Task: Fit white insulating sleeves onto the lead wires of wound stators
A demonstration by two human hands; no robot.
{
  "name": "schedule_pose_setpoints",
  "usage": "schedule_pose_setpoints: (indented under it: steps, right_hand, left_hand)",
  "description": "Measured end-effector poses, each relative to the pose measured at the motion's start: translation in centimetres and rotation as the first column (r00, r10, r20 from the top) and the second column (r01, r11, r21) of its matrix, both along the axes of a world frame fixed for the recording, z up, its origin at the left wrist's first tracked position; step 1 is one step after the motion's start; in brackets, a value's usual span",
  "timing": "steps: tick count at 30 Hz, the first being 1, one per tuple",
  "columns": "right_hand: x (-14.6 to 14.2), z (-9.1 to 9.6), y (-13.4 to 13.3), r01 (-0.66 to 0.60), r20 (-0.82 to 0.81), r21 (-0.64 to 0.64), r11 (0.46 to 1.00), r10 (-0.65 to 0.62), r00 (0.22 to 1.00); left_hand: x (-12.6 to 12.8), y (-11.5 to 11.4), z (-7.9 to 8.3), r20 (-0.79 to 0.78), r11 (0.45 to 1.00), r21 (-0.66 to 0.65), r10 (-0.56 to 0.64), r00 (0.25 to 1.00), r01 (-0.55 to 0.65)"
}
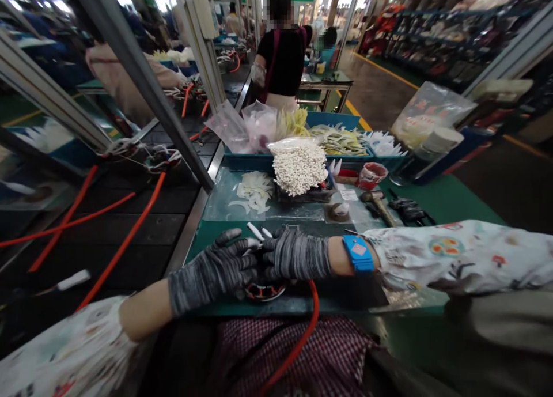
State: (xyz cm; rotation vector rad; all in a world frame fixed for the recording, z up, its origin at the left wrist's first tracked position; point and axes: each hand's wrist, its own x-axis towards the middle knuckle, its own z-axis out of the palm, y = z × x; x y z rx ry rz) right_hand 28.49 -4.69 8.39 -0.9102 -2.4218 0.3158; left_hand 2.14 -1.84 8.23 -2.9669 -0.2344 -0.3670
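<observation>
My left hand (211, 270) and my right hand (298, 254), both in grey striped gloves, meet over a ring-shaped motor stator (265, 292). The fingers of both are bent together at the wire leads above the stator. Two thin white sleeves (254, 231) stick up from between the hands. Exactly what each fingertip grips is hidden by the gloves. An orange-red tube (314, 310) runs from beside the stator down across my lap. A blue wrist strap (358, 253) is around my right wrist.
Beyond my hands lie a bundle of white beaded pieces (300, 167), pale strips (254, 191) on plastic, and a blue bin (246, 162). A hammer (382, 208), red cup (371, 176) and clear jar (425, 155) stand right. A conveyor (147, 235) with orange tubes runs left; co-workers (283, 63) are ahead.
</observation>
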Motion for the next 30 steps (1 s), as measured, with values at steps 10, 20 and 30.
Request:
schedule_pose_setpoints:
  steps: [10,20,30]
  right_hand:
    - [5.1,-3.8,-6.9,0.039,0.234,0.328,0.944,-0.122,0.965]
    - [4.3,-7.3,-13.6,0.586,-0.114,0.135,0.799,-0.575,0.81]
    - [10.3,-4.3,-9.0,0.384,-0.034,0.265,0.885,-0.389,0.92]
  left_hand:
    - [-0.4,-0.6,0.7,-0.057,0.988,-0.135,0.068,0.996,-0.075]
    - [6.9,-0.4,3.7,-0.008,0.856,-0.389,0.367,0.93,-0.341]
    - [12.4,2.0,3.9,0.176,0.279,-0.96,0.598,0.782,0.002]
